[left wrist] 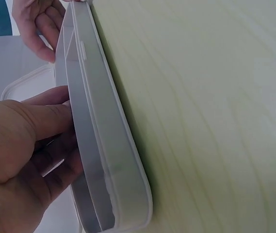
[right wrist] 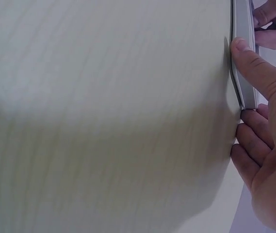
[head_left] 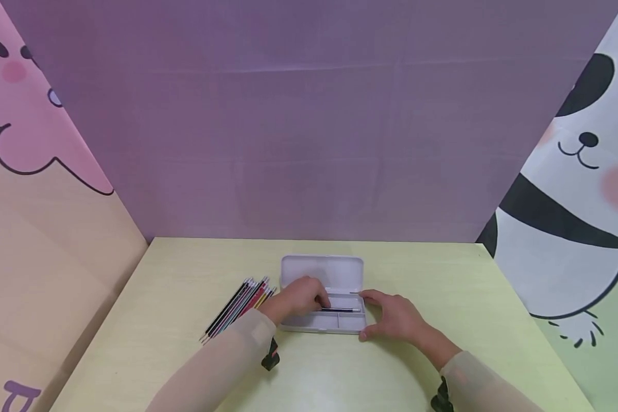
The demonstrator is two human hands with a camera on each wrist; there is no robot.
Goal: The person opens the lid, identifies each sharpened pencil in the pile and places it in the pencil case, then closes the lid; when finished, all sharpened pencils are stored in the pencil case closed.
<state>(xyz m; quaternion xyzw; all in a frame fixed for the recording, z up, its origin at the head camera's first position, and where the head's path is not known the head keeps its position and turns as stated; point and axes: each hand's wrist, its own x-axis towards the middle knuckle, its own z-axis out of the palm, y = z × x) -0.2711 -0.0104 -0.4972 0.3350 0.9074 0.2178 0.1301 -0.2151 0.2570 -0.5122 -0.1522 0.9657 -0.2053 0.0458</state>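
Note:
An open light-grey pencil case (head_left: 309, 329) lies on the table with its lid (head_left: 325, 273) tipped back. My left hand (head_left: 302, 296) reaches down into its tray and pinches a dark pencil (head_left: 340, 310) near one end. The pencil lies lengthwise inside; in the left wrist view, the case wall and the curled fingers (left wrist: 55, 121) hide it. At the case's right end, my right hand (head_left: 396, 317) grips the corner, thumb (right wrist: 254, 65) on the front side and the other fingers around the end and back.
A bundle of several pencils (head_left: 232, 309) in dark, red and yellow colours lies slanted on the table (head_left: 417, 269), left of the case and beside the left forearm. A purple panel (head_left: 314, 143) stands behind the table's far edge.

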